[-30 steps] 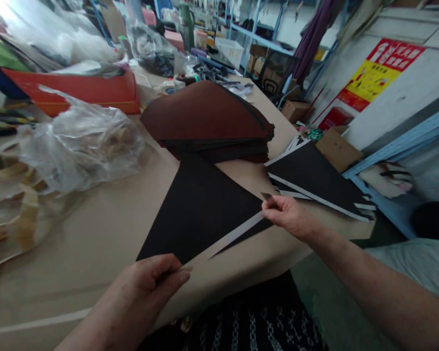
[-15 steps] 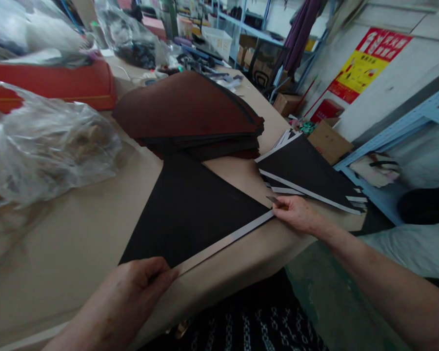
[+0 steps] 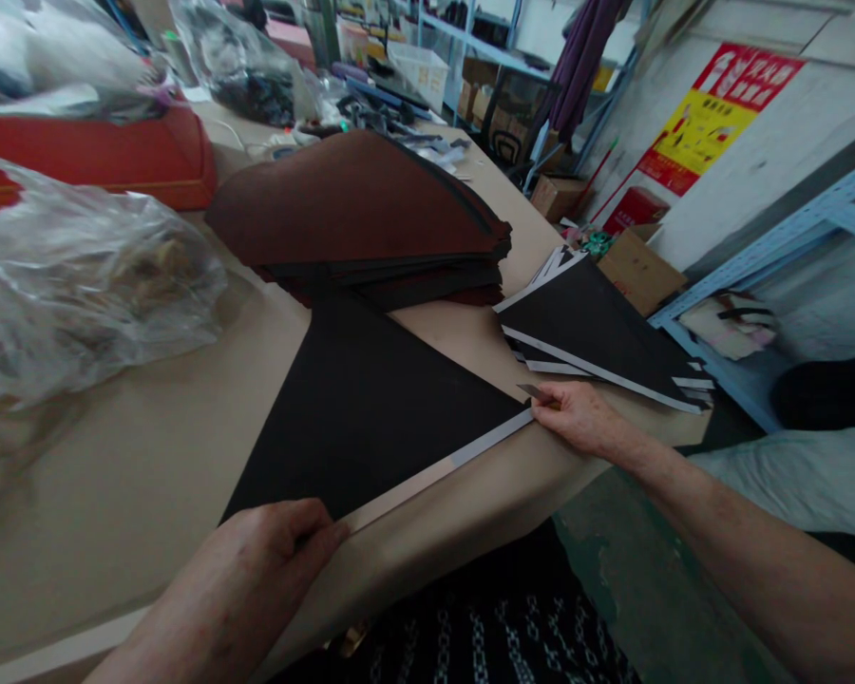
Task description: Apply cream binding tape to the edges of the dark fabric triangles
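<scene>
A black triangular sheet [image 3: 370, 408] lies flat on the tan table [image 3: 149, 475]. Along its near edge runs a pale narrow strip [image 3: 434, 470]. My left hand [image 3: 263, 560] is closed on the strip's left end at the sheet's near corner. My right hand [image 3: 577, 418] pinches the strip's right end at the other corner, fingers pressed together against the table edge. The strip is stretched straight between both hands.
A stack of dark brown and black sheets [image 3: 363, 218] sits behind the triangle. More black triangles with pale edges [image 3: 598, 332] are piled at the right. A clear plastic bag [image 3: 78, 285] lies left, a red box [image 3: 114, 161] behind it. Blue shelving [image 3: 776, 247] stands right.
The strip was raised and slack above the sheet; now it lies pulled straight along the triangle's near edge. Both hands moved lower, toward the table edge.
</scene>
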Demonstrator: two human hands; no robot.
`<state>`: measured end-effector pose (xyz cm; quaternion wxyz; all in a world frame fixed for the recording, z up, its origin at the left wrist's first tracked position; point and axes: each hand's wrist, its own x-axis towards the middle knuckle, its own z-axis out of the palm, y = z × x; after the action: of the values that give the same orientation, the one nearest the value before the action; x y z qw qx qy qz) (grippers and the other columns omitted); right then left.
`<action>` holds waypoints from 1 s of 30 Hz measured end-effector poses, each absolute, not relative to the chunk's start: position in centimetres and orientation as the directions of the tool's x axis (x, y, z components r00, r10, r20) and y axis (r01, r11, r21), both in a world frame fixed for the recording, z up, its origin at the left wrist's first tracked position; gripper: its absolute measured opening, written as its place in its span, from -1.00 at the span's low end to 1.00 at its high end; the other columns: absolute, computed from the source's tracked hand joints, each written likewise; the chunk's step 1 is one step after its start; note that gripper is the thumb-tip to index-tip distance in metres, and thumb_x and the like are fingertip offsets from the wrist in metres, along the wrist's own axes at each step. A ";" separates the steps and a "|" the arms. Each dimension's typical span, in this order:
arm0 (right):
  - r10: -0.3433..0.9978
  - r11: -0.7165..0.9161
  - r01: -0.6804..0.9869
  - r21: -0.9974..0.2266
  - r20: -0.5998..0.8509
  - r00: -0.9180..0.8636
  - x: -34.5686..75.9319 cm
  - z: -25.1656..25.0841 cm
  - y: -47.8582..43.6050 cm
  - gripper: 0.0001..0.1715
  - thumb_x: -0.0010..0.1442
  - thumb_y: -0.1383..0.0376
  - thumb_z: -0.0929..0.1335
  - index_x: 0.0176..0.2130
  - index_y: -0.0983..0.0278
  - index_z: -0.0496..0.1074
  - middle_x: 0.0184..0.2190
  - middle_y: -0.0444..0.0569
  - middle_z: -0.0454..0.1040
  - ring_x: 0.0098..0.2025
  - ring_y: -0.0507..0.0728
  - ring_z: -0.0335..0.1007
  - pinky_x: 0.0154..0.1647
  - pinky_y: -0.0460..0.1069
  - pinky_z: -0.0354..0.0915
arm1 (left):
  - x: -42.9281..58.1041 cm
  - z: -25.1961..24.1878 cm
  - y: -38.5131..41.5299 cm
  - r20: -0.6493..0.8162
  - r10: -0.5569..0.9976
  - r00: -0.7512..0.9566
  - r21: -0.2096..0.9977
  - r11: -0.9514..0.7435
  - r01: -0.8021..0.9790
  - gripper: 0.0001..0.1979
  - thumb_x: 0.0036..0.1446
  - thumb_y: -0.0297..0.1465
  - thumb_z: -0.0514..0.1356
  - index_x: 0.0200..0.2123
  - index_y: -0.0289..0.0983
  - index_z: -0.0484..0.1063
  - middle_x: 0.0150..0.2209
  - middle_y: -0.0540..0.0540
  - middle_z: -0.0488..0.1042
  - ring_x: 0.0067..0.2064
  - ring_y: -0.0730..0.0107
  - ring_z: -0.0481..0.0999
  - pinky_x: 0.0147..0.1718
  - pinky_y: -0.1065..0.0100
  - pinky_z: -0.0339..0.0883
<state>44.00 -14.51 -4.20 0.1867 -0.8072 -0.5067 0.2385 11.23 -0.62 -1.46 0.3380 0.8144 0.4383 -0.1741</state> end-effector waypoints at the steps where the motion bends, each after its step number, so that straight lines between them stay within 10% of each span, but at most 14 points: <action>1: 0.907 -0.419 0.742 -0.523 -0.197 0.372 44.0 -4.2 -14.5 -0.81 0.09 0.28 0.23 -0.47 0.28 0.37 -0.53 -0.09 0.41 -0.47 0.05 0.26 -0.41 -0.04 0.14 | 11.2 -1.4 -0.6 -0.582 0.598 0.551 0.398 -0.382 0.834 -0.58 0.03 -0.08 -0.04 -0.59 -0.23 0.42 -0.60 -0.08 0.43 -0.52 0.32 0.39 -0.55 0.40 0.08; 9: 0.877 -0.481 0.800 -0.358 -0.204 0.435 44.8 -3.5 -14.7 -0.81 0.04 0.20 0.35 -0.40 0.25 0.28 -0.53 -0.14 0.34 -0.47 0.05 0.22 -0.44 -0.06 0.06 | 11.8 -1.0 -0.9 -0.579 0.598 0.554 0.333 -0.447 0.830 -0.61 0.08 -0.18 -0.07 -0.57 -0.23 0.41 -0.53 -0.10 0.46 -0.44 0.27 0.42 -0.48 0.37 0.08; 17: 0.975 -0.219 0.544 -0.810 -0.195 0.103 41.2 -2.5 -11.7 -0.81 0.19 0.21 0.25 -0.36 0.28 0.33 -0.45 -0.12 0.28 -0.37 0.03 0.19 -0.31 -0.07 0.14 | 11.3 -1.3 -1.2 -0.484 0.646 0.591 0.347 -0.478 0.807 -0.65 0.12 -0.25 -0.04 -0.58 -0.23 0.39 -0.54 -0.08 0.45 -0.46 0.27 0.43 -0.47 0.36 0.04; 30: 0.929 -0.356 0.392 -0.848 -0.275 0.250 40.6 -5.1 -11.0 -0.74 0.05 0.12 0.36 -0.40 0.28 0.39 -0.60 -0.15 0.27 -0.53 0.01 0.16 -0.45 -0.04 0.09 | 7.1 0.6 0.0 -0.536 0.620 0.573 0.419 -0.394 0.818 -0.69 0.11 -0.22 0.04 -0.52 -0.22 0.46 -0.59 0.02 0.38 -0.52 0.43 0.31 -0.49 0.41 0.04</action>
<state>40.62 -10.98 -5.13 0.3317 -0.7176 -0.4602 0.4040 7.14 -0.01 0.60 0.3339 0.8216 0.4377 -0.1481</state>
